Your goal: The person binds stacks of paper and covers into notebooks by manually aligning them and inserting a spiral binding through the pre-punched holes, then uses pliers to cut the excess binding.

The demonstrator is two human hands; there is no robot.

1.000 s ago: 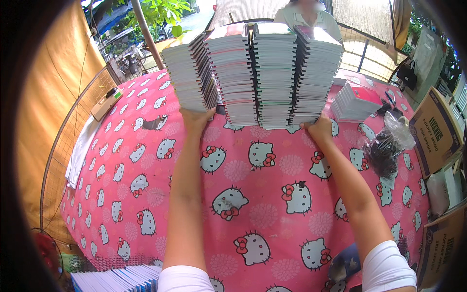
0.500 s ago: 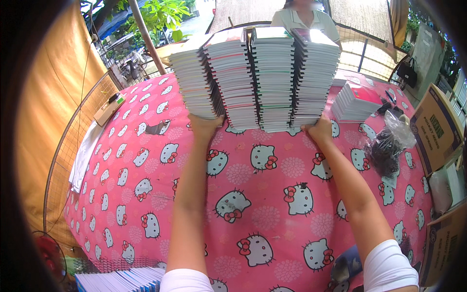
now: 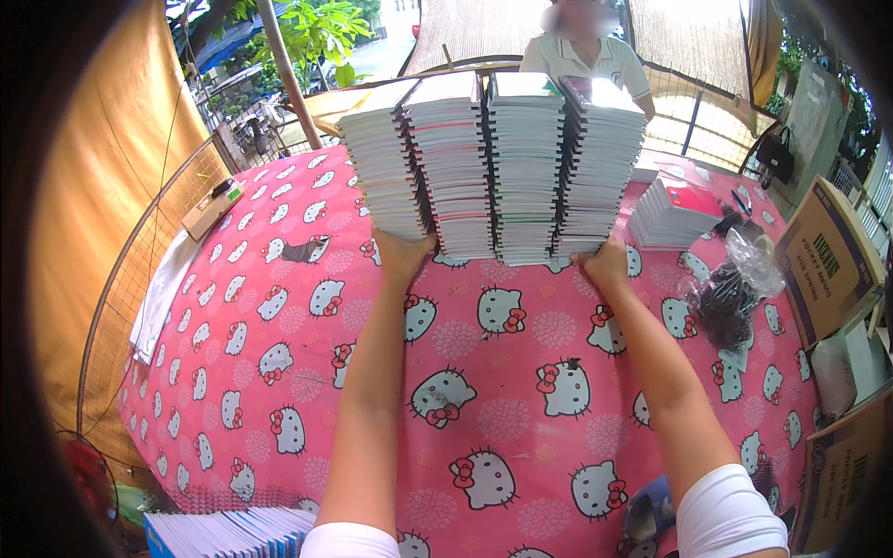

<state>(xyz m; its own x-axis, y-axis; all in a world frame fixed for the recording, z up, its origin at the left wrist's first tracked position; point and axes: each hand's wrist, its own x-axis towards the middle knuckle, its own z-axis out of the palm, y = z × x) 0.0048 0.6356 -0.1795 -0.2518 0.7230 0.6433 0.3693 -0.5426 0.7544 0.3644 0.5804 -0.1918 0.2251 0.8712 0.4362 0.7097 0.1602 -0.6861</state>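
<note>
Several tall stacks of spiral-bound notebooks (image 3: 449, 177) stand side by side in a row at the far middle of the pink table, black coils showing along their edges. My left hand (image 3: 405, 253) grips the base of the leftmost stack (image 3: 383, 167) from its outer side. At the base of the rightmost stack (image 3: 600, 167), my right hand (image 3: 605, 263) grips from the other side, thumb toward me. Most of the fingers of both hands are hidden by the stacks. Both arms are stretched out over the cat-patterned table cover (image 3: 507, 400).
A lower notebook stack (image 3: 665, 219) with a red cover sits right of the row, near a clear plastic bag (image 3: 730, 298) of dark items. Cardboard boxes (image 3: 828, 260) line the right edge. More notebooks (image 3: 228, 535) lie at the near left. A person (image 3: 586, 60) stands across the table.
The stacks have come closer together, the left ones shifting slightly right with my left hand. The row also sits slightly nearer me. The whole view has shifted a little.
</note>
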